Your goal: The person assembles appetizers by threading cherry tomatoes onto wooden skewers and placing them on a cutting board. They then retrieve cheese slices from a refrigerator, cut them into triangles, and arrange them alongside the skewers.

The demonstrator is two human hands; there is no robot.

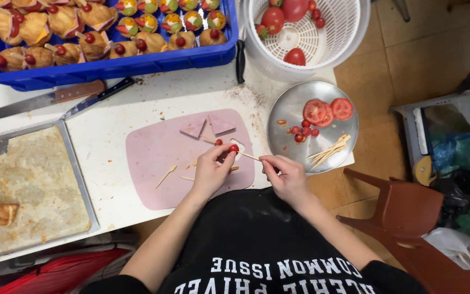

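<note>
My left hand (211, 171) pinches a small cherry tomato (234, 148) over the pink cutting board (153, 163). A thin wooden skewer (248, 156) runs from that tomato to my right hand (284, 174), which grips its other end. Another small tomato (218, 142) sits just beside my left fingers. Two triangular slices of pink ham (206, 126) lie at the far edge of the board. Loose skewers (166, 175) rest on the board.
A metal plate (295, 106) at right holds tomato slices (327, 110), cherry tomatoes and skewers. Behind stand a white salad spinner basket (344, 32) with tomatoes and a blue crate (137, 62) of finished skewered croissant sandwiches. Knives (55, 97), a baking tray (33, 179) with croissants, a brown chair (403, 212).
</note>
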